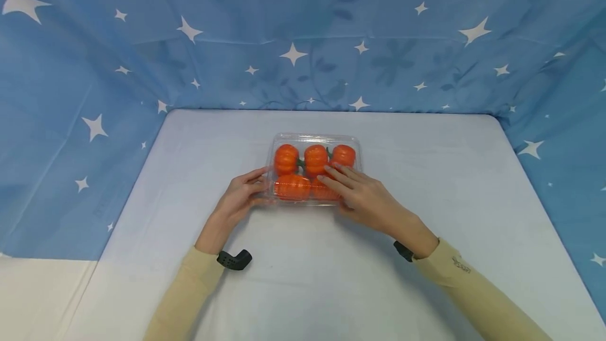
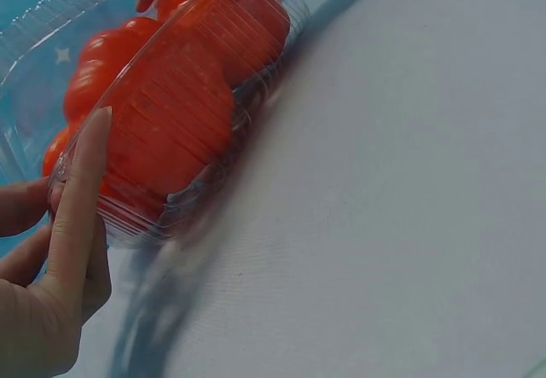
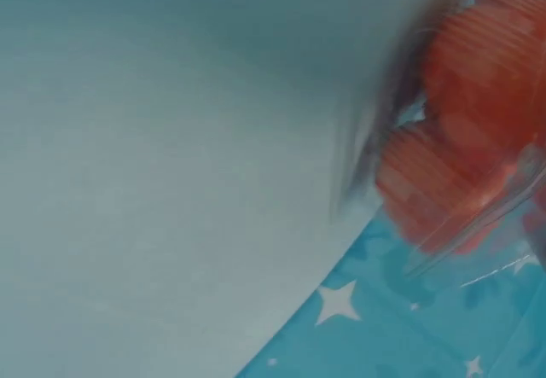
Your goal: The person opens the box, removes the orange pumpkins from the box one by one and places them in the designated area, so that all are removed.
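A clear plastic container (image 1: 352, 143) holds several orange-red, ribbed, pumpkin-shaped vegetables (image 1: 286, 159), some showing green stems. At its left end my left hand (image 1: 239, 196) grips the near corner. In the left wrist view, one finger (image 2: 81, 190) lies along the wall while others bend round the edge. My right hand (image 1: 371, 199) lies across the container's right front part. Its index and middle fingers reach nearly straight over the vegetables, and its thumb side is low at the front wall. This hand hides part of the front row. The container looks blurred in the right wrist view.
A white table (image 1: 293, 267) lies under the container and both arms. Blue cloth (image 1: 303, 30) with white stars hangs behind the table and along its sides. A black band (image 1: 234, 260) sits on the left wrist, below a yellowish sleeve (image 1: 184, 293).
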### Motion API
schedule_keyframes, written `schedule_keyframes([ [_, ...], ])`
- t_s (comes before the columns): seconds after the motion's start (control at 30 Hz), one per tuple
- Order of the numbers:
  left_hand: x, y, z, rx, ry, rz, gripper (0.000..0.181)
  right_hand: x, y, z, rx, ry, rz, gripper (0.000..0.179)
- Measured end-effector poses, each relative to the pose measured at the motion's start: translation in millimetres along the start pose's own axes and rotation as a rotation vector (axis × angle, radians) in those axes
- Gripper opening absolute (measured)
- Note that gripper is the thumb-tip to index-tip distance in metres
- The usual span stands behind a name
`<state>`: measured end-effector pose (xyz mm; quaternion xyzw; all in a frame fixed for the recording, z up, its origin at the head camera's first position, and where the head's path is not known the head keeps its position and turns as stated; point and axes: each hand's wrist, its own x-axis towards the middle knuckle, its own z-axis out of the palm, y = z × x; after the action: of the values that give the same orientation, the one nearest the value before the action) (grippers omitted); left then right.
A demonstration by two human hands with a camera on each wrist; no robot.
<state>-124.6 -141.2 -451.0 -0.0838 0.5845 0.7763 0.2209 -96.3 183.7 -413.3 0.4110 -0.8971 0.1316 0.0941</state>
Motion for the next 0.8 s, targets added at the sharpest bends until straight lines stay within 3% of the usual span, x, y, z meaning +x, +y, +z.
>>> schedule_keyframes([
  [0.33,0.0,-0.7,-2.1,0.023,0.001,-0.010,0.058,-21.5,18,5,0.122,0.099,-0.038,0.072],
  [0.43,-0.6,-1.2,-2.1,0.030,0.011,-0.019,0.059,-25.2,22,7,0.115,0.158,-0.037,0.067],
  [0.57,0.7,-1.7,-1.1,0.048,0.007,-0.014,0.061,-28.8,27,8,0.075,0.229,0.024,0.063],
  [0.63,1.5,-1.4,-0.8,0.053,0.005,-0.010,0.061,-29.8,27,8,0.061,0.224,0.066,0.066],
  [0.8,2.2,-0.1,-0.7,0.075,0.005,0.003,0.060,-29.3,22,5,0.077,0.124,0.131,0.069],
])
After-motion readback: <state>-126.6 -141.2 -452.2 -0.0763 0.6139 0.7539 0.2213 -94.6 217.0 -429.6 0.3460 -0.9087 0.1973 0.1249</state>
